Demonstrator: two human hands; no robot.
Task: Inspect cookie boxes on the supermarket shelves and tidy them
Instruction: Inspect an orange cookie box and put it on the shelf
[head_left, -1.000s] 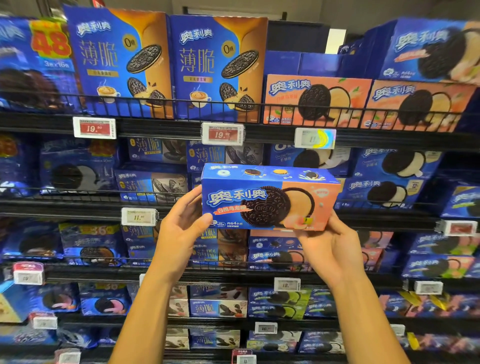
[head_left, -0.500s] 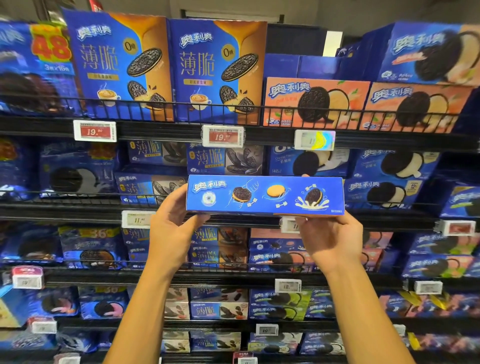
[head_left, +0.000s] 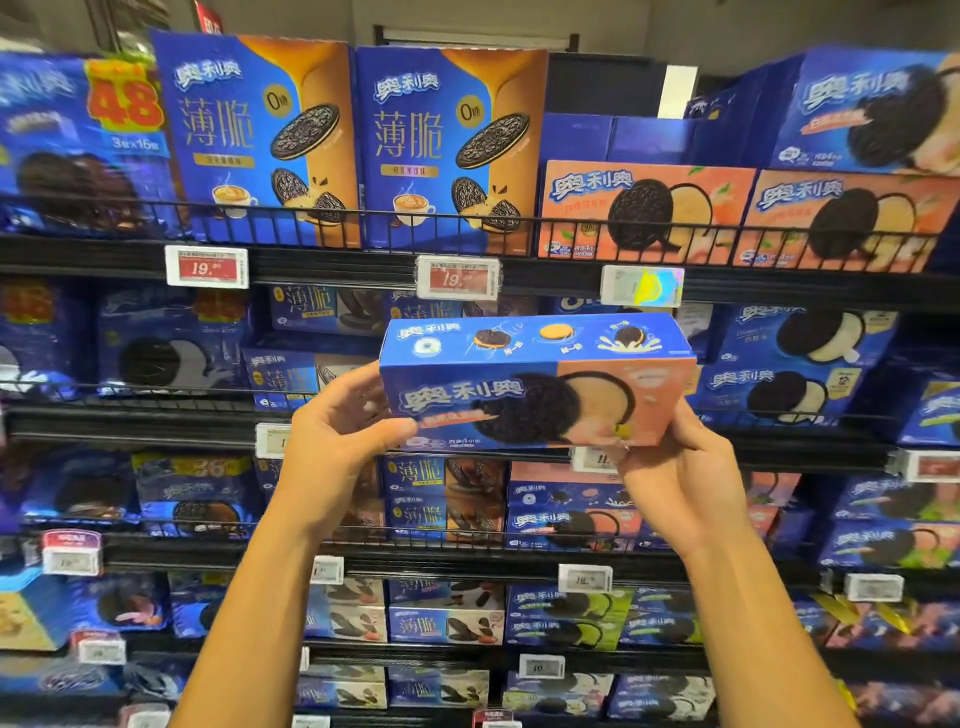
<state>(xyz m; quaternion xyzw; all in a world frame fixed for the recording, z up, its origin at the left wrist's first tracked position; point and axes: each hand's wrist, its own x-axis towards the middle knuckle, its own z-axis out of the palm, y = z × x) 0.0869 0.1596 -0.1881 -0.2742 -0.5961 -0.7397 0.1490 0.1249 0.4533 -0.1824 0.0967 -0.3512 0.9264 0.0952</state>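
Tilted back toward me since half a second ago, when only its narrow blue top face showed, the cookie box now shows both that top and its blue-and-peach front, and it sits a little to the right of where it was. Left hand grips the box's left end, thumb across the lower front corner, while the right hand holds the lower right corner, fingers curled underneath. It hangs in front of the second shelf, below the price tags of the top shelf.
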